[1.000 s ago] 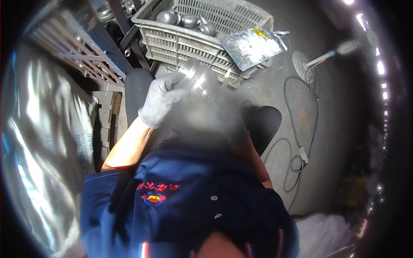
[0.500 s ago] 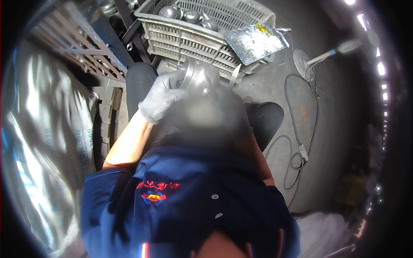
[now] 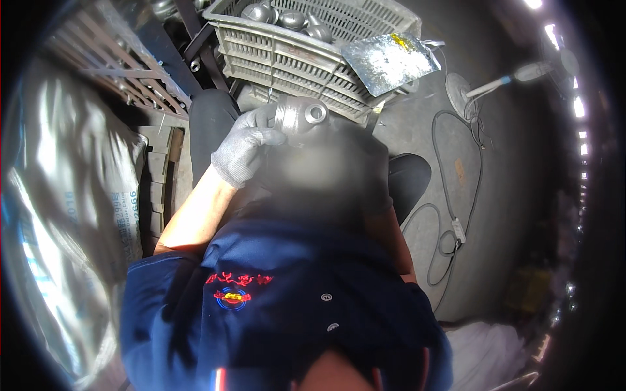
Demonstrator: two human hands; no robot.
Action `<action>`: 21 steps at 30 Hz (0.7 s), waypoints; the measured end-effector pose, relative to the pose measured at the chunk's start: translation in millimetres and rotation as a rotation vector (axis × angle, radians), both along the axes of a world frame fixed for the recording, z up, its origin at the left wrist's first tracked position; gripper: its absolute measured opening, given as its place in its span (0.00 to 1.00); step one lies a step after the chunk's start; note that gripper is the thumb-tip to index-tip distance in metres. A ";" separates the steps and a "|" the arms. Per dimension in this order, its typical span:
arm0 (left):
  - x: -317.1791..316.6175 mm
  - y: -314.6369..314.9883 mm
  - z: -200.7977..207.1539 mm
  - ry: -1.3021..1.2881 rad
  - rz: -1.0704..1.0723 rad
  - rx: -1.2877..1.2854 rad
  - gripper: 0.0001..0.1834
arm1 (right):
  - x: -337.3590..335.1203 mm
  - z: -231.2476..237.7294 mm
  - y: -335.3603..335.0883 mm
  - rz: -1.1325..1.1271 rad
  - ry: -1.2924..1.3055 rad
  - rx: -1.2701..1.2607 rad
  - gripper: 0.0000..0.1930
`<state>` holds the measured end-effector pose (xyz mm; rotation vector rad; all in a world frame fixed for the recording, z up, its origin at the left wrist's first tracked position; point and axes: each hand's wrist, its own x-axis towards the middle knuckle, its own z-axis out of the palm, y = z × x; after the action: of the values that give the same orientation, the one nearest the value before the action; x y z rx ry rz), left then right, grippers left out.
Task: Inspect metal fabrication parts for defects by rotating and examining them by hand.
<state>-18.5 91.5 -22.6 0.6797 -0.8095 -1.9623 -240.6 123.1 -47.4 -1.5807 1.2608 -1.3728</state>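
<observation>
My left hand (image 3: 244, 146), in a grey knit glove, grips a grey metal fitting (image 3: 297, 119) by its ribbed collar end, fingers behind and thumb toward me. The fitting is rounded, and a round port with a hole faces up on its right side. It is held above my lap, in front of the crate. My right hand (image 3: 377, 169) looks dark and lies to the right of the fitting. A dark blurred patch over the middle of the picture hides its fingers, so what it holds cannot be made out.
A grey slatted plastic crate (image 3: 280, 55) with several rounded metal parts (image 3: 291, 19) stands ahead. A shiny sheet (image 3: 391, 63) rests on its right corner. Left are a white sack (image 3: 72, 195) and a metal rack (image 3: 124, 65); right, a fan (image 3: 486, 90) and a cable (image 3: 437, 169).
The fitting has turned in my left hand, so its holed port now faces up. A pale blade beside my right hand no longer shows clearly. The right hand has shifted slightly right.
</observation>
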 end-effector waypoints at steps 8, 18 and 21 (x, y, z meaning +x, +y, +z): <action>-10.5 3.9 -0.3 -0.094 -0.086 -0.044 0.28 | 12.6 38.7 -14.3 -0.014 0.405 -0.129 0.14; 11.1 -27.8 -34.4 -0.088 0.300 -0.037 0.20 | 2.7 60.2 -8.7 0.215 -0.188 0.061 0.13; 1.9 -40.3 -55.8 0.179 0.167 0.143 0.18 | -3.1 74.6 -10.7 0.277 -0.183 0.060 0.14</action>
<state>-16.6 51.1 -78.4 0.6235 -0.4923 -1.9085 -243.7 112.4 27.1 -1.4883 0.9278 -1.2591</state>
